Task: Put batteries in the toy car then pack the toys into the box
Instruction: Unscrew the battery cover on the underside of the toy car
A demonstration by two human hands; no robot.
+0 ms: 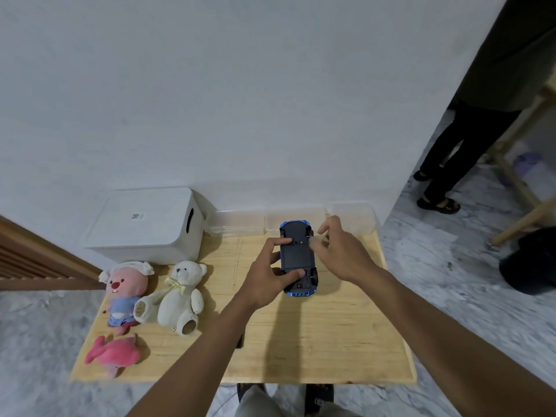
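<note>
A blue toy car (297,256) lies upside down on the wooden table (316,341), its dark underside facing up. My left hand (266,278) grips the car from its left side, index finger on the far part and thumb near the rear wheels. My right hand (338,246) hovers at the car's right front corner with fingers apart, blurred; I cannot tell whether it touches. A white lidded box (147,225) stands at the back left. A white teddy bear (179,296), a pink beaver plush (125,291) and a pink fish plush (115,353) lie on the left.
Clear plastic containers (296,219) line the wall behind the car. A second person's legs in sandals (442,176) stand on the marble floor at the right, beside a wooden frame (517,188) and a black bag (532,260).
</note>
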